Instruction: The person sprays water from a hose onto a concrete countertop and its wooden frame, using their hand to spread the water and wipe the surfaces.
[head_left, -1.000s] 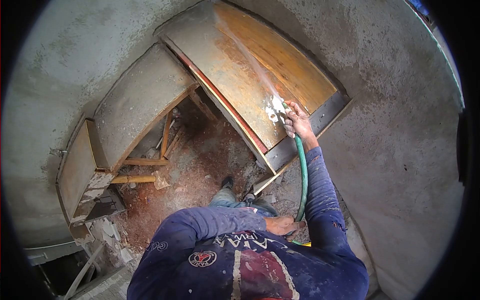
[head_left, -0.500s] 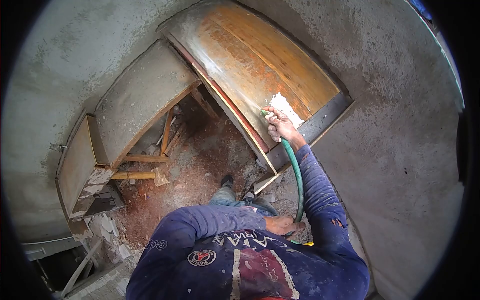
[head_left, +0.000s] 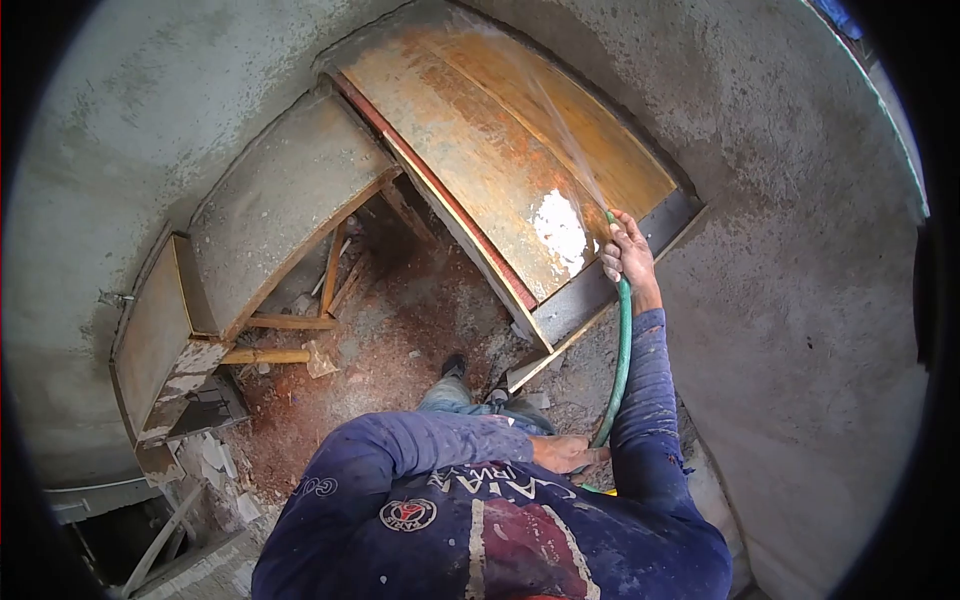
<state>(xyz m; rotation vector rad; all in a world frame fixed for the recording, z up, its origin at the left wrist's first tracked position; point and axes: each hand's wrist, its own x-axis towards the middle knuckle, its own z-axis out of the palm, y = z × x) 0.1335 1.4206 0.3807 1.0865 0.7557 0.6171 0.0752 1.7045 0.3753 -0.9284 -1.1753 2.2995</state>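
Observation:
My right hand (head_left: 628, 250) is wrapped round the end of a green hose (head_left: 621, 365), its fingers pinching the mouth. A thin jet of water (head_left: 562, 130) shoots from it up and left across a wet, brown wooden panel (head_left: 500, 120). On the panel's lower part lies a white patch (head_left: 558, 232), left of that hand. Close to my chest, my left hand (head_left: 565, 453) is closed round a lower stretch of the same hose; its fingertips are partly hidden.
Left of the panel is a grey slab (head_left: 285, 190) with wooden props (head_left: 270, 354) below its edge. Rubble and reddish dirt cover the floor (head_left: 400, 340). Rough grey concrete walls (head_left: 780, 250) curve around. A dark opening (head_left: 125, 540) shows at lower left.
My right hand has moved right with the hose end. The jet has swung from the panel's left edge to its right side. My left hand stays nearly still.

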